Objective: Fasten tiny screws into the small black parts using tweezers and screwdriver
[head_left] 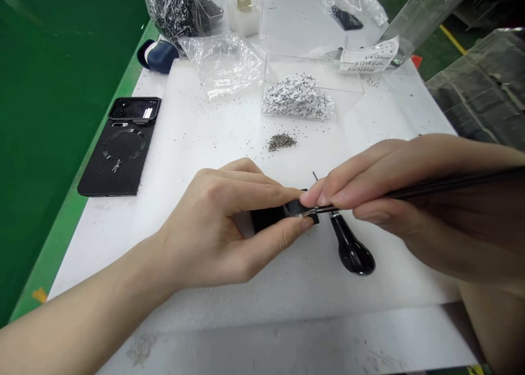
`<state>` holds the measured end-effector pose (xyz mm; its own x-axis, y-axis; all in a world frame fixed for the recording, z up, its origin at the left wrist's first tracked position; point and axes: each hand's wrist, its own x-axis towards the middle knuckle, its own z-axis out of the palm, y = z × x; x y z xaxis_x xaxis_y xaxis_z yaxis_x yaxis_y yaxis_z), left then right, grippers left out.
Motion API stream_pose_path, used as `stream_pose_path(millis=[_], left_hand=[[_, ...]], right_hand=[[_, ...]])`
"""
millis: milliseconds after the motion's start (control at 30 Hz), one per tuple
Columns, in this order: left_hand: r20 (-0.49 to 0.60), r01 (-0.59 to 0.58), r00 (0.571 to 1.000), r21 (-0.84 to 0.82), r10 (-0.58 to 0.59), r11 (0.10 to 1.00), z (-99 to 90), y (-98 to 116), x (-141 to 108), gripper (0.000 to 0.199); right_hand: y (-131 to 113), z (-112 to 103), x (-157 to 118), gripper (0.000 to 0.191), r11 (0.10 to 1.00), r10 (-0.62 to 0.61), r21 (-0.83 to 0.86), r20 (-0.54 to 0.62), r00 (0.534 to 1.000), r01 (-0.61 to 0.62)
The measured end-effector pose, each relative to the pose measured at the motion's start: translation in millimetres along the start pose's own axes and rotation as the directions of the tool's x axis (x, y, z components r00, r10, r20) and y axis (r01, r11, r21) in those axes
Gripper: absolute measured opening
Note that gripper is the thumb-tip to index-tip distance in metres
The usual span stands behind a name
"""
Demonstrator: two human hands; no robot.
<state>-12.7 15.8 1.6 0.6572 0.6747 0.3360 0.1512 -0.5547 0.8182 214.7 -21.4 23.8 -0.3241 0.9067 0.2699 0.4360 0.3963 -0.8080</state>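
Note:
My left hand (217, 222) pinches a small black part (266, 217) between thumb and fingers. My right hand (394, 189) is shut on long black tweezers (430, 189), whose metal tips (315, 211) touch the part's near end. A thin dark pin (314, 176) stands up behind the part, and I cannot tell if it belongs to it. Just below my right fingers lies a black bulb-handled tool (351, 249) with a metal end. Much of the small part is hidden by my fingers.
A white mat (205, 145) carries a grey heap of tiny bits (282, 141), a clear box of black-and-white pieces (297, 97), and a black-cased phone (118, 151). Plastic bags (221, 63) and a bottle (244, 9) stand at the far edge.

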Motion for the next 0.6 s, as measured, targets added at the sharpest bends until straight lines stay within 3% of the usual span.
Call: stream_pose_path(millis=[200, 433, 600], left_hand=[[0.009, 0.009, 1.0, -0.008, -0.009, 1.0, -0.2, -0.3, -0.2, 0.007], [0.013, 0.002, 1.0, -0.01, -0.002, 1.0, -1.1, -0.6, -0.3, 0.007], [0.006, -0.007, 1.0, -0.007, 0.007, 1.0, -1.0, -0.1, -1.2, 0.008]], right_hand=[[0.6, 0.4, 1.8, 0.006, 0.998, -0.049, 0.049, -0.011, 0.999, 0.05], [3.1, -1.5, 0.0, 0.009, 0.994, -0.047, 0.099, 0.065, 0.997, 0.04], [4.1, -0.7, 1.2, 0.008, 0.996, -0.048, 0.078, 0.028, 0.998, 0.045]])
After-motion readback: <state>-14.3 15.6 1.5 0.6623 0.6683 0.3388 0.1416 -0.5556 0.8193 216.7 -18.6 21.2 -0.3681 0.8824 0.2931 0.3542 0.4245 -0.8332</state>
